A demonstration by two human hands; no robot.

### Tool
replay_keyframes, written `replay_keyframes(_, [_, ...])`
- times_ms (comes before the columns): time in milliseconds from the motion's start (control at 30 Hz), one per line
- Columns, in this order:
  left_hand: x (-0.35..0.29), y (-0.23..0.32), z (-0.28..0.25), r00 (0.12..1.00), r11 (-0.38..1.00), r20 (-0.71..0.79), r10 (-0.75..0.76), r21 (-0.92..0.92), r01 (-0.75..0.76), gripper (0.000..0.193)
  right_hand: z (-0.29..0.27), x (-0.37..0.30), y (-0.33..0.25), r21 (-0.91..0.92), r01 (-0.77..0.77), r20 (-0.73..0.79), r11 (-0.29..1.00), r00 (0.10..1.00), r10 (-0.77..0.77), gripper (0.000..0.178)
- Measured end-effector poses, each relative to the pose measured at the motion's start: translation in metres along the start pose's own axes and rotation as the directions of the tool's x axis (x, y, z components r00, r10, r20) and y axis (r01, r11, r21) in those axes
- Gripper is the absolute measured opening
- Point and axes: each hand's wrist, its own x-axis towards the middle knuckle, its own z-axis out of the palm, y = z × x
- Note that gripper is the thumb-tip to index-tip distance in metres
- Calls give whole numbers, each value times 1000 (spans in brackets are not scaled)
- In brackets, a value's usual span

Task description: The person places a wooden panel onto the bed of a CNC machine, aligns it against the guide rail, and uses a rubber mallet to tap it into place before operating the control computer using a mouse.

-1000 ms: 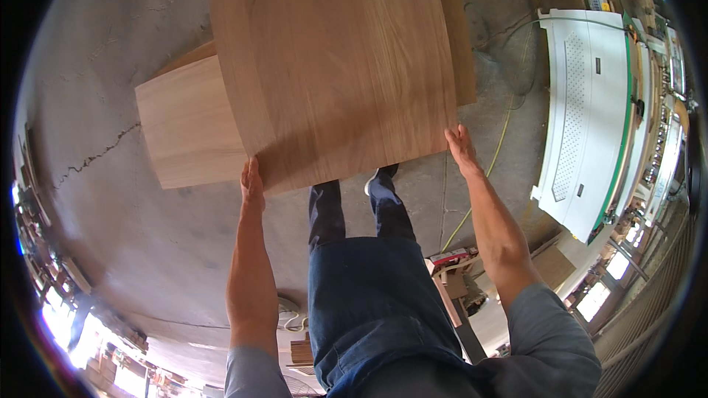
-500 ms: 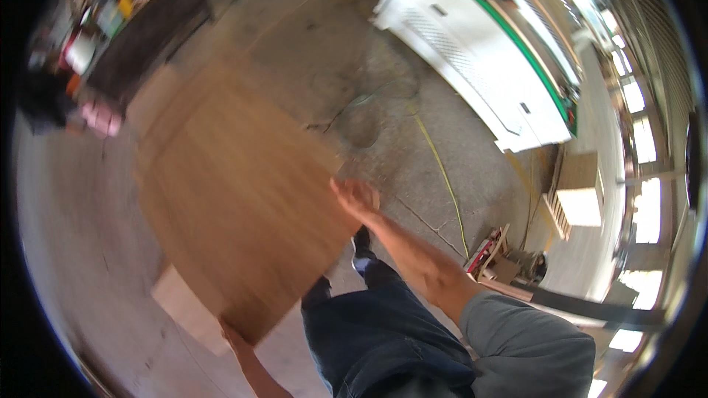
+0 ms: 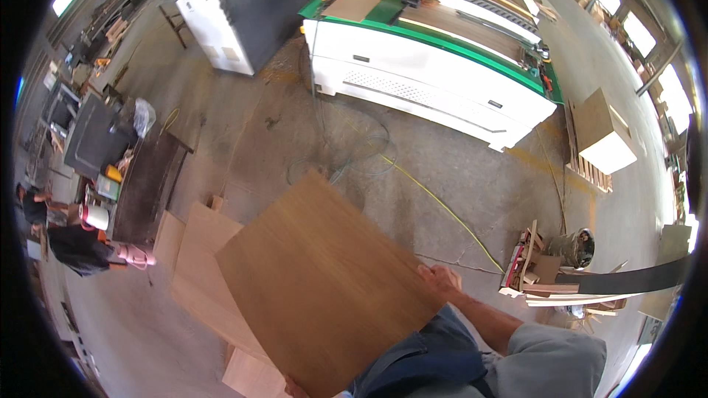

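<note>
A brown wood-grain panel (image 3: 324, 280) is held up in front of my body, tilted across my waist. My right hand (image 3: 440, 280) is closed on its right edge, the fingers partly curled over it. Only a little of my left hand (image 3: 296, 389) shows at the panel's near left corner, where it grips the edge; the rest is out of view. To the left, more wood panels (image 3: 203, 262) lie stacked, partly hidden by the held panel. A paler wooden piece (image 3: 247, 376) shows below them.
A white machine (image 3: 420, 92) with a green-edged bed stands ahead. A yellow cable (image 3: 442, 210) runs over the floor. On the right are a scrap-wood pile (image 3: 542, 262) and a box (image 3: 601, 133) on a pallet. At left, people (image 3: 77, 247) are near a dark table (image 3: 147, 177).
The panel has moved right and closer to my body, uncovering the stack on the left. My view has lifted, showing more of the machine and the workshop.
</note>
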Motion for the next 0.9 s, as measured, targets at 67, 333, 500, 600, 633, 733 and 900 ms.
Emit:
replay_keyframes(67, [-8, 12, 47, 999, 999, 19, 27, 18, -27, 74, -54, 29, 13, 36, -9, -36, 999, 999, 11, 60])
replay_keyframes(333, [10, 108, 219, 969, 974, 137, 207, 68, -218, 72, -190, 119, 27, 218, -44, -232, 975, 968, 95, 59])
replay_keyframes(500, [48, 184, 335, 927, 940, 227, 299, 99, -327, 72, -229, 182, 16, 376, 53, -370, 925, 924, 97, 59])
replay_keyframes(600, [75, 245, 420, 889, 914, 290, 355, 91, -395, 71, -253, 246, -6, 454, 69, -395, 888, 909, 131, 59])
replay_keyframes(633, [82, 272, 449, 878, 906, 311, 365, 98, -412, 71, -262, 270, -20, 469, 72, -417, 880, 897, 149, 58])
replay_keyframes(733, [101, 349, 524, 881, 888, 324, 346, 189, -419, 71, -281, 313, -50, 505, 57, -460, 861, 862, 212, 58])
replay_keyframes(900, [145, 446, 641, 817, 890, 456, 353, 105, -443, 63, -319, 360, -97, 664, -7, -464, 748, 780, 419, 57])
